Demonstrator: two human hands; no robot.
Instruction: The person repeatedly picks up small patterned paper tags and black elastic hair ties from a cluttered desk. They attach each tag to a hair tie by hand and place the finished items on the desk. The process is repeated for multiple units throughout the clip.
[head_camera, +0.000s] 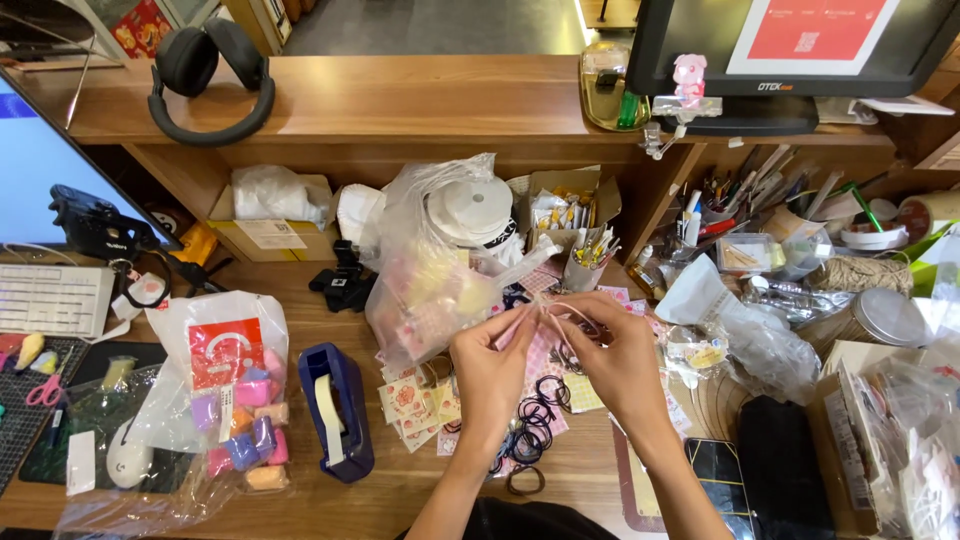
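At the centre of the frame, above the cluttered table, my left hand and right hand meet, fingertips pinched on a thin pink ribbon. Below them lie black hair ties and patterned stickers. Lower left of them stands a blue tape dispenser.

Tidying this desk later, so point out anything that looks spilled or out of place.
Small black hair ties and patterned paper pieces lie strewn loose on the desk under both hands. A clear bag of pastel items sprawls open beside the blue tape dispenser.
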